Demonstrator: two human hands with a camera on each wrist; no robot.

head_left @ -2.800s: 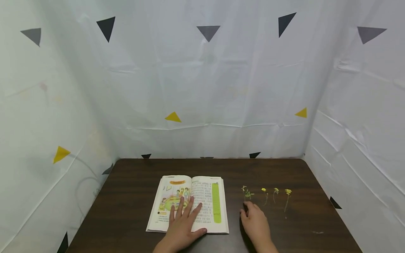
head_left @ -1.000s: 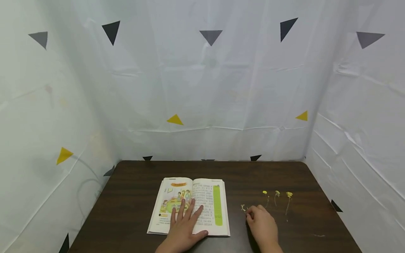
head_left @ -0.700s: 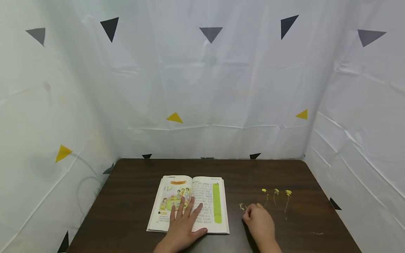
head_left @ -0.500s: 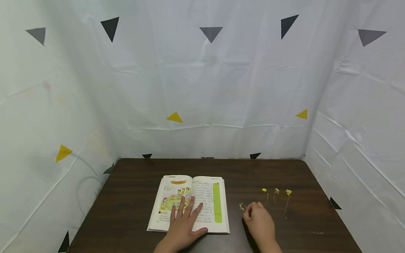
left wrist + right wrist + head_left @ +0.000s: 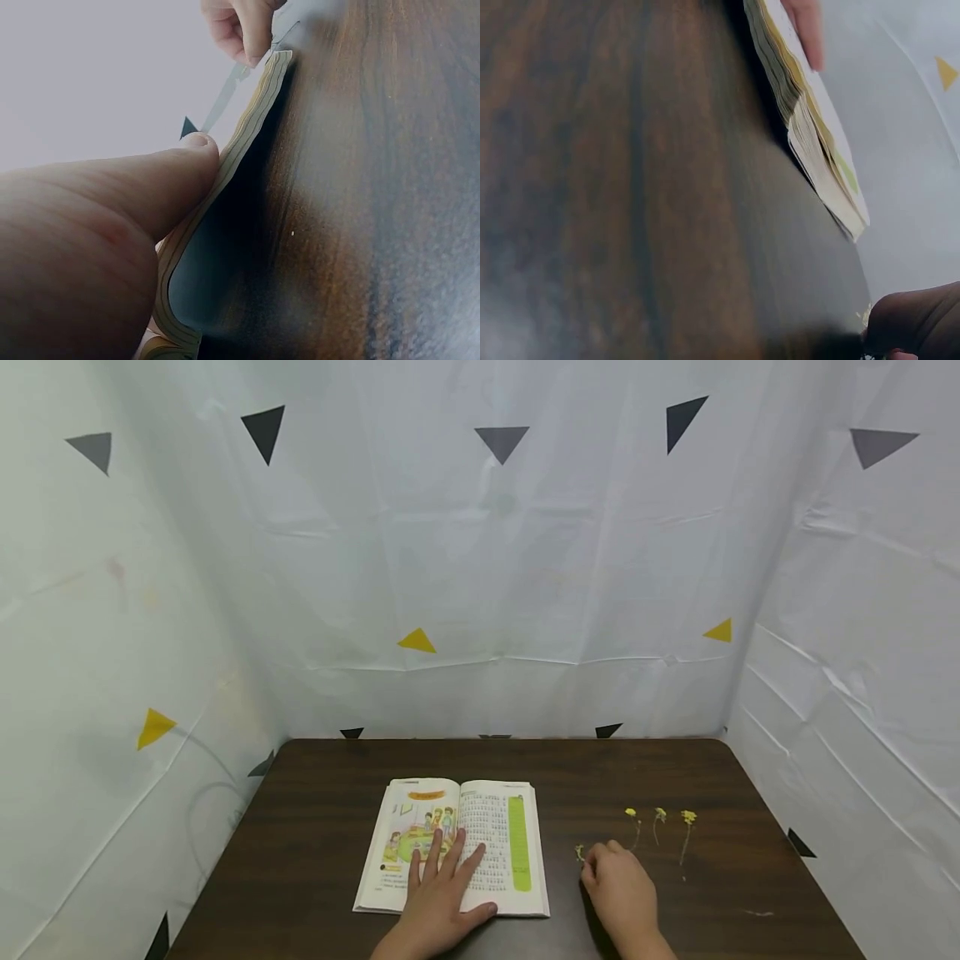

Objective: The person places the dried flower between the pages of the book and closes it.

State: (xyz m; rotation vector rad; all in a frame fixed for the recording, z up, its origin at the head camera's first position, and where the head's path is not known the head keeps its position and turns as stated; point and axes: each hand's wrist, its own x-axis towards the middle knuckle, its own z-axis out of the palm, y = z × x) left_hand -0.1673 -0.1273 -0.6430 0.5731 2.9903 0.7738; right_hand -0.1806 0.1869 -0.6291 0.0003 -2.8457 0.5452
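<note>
My left hand [image 5: 438,893] lies with spread fingers across the lower middle of an open book [image 5: 498,881] that has a colour picture on its left page and text on its right. In the left wrist view, the thumb [image 5: 176,176] rests at the page edge. To the right of the book, my right hand [image 5: 622,889] pinches a small flower sprig [image 5: 580,852] low over the table. Only its pale yellow tip shows beyond the fingers; the rest is hidden. In the right wrist view, that hand [image 5: 922,322] is mostly cut off.
Three yellow flowers on thin stems, left [image 5: 630,812], middle [image 5: 660,815] and right [image 5: 688,817], lie in a row beyond the right hand. A pale scrap [image 5: 759,913] lies farther right on the dark wooden table [image 5: 337,793]. White patterned sheeting [image 5: 495,568] surrounds the table.
The leafy sprig that lay stretched out ahead of the right hand is now gathered at its fingertips, and that hand has shifted slightly right. The left hand keeps its place on the book.
</note>
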